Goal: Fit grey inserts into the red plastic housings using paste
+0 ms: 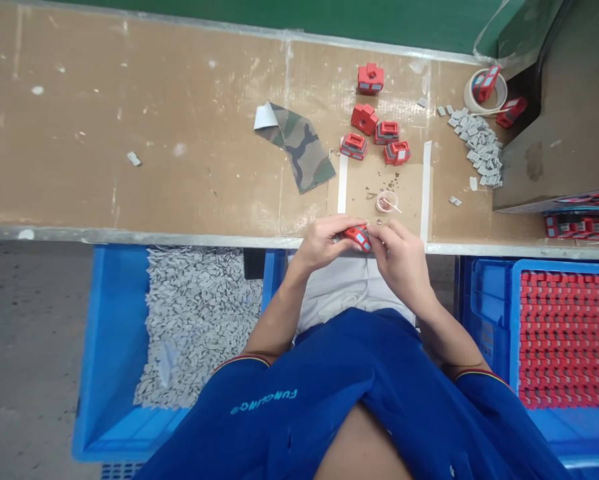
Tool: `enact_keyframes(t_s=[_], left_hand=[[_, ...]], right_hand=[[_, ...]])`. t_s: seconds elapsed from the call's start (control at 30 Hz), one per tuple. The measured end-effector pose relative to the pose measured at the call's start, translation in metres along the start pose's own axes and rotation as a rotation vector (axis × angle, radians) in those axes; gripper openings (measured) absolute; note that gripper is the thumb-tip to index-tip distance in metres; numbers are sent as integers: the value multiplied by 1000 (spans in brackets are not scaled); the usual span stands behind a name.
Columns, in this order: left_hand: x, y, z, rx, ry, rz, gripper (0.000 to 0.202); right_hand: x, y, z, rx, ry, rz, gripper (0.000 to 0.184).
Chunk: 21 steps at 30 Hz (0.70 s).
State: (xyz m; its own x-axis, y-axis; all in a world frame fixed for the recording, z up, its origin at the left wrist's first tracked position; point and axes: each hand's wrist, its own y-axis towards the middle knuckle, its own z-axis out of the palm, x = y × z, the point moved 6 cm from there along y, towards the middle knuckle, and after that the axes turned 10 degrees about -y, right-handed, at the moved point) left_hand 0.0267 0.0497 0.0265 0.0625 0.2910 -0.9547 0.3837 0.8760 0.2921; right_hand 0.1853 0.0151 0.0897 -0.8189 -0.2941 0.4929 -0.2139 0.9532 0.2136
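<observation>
Both my hands meet at the table's near edge around one small red part with a grey face (358, 236). My left hand (323, 241) grips it from the left, fingers curled. From the right, my right hand (400, 256) pinches it with closed fingers. Just beyond them stands a small clear cup with a stick in it (386, 201) on a cardboard patch. Several more red parts (374, 130) lie farther back on the table.
A camouflage cloth scrap (299, 143) lies left of the red parts. A heap of grey pieces (479, 143) and a tape roll (484, 93) sit at the right. Below the table, one blue crate holds grey pieces (194, 320), another holds rows of red parts (569, 333).
</observation>
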Motion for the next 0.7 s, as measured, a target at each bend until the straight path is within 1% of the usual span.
enact_keyframes(t_s=[0.17,0.3,0.43,0.53,0.6,0.67,0.7], left_hand=[[-2,-2,1,21,28,18,27],[0,-2,0,37,53,2,25],[0,0,-1,36,11,26,30],[5,-2,-1,4,-73,-25,38],[10,-4,-2,-61,-148,-83,44],[13,-5,-2,-123,-208,-112,47],[13,-6,-2,-136,-220,-113,48]], right_hand=[[0,-4,2,54,102,-32,20],[-3,-3,3,48,163,-65,20],[-19,2,6,76,362,11,14],[-25,4,9,108,453,44,14],[-25,4,9,81,476,65,15],[-24,3,9,-3,486,93,15],[-23,3,8,-54,482,102,14]])
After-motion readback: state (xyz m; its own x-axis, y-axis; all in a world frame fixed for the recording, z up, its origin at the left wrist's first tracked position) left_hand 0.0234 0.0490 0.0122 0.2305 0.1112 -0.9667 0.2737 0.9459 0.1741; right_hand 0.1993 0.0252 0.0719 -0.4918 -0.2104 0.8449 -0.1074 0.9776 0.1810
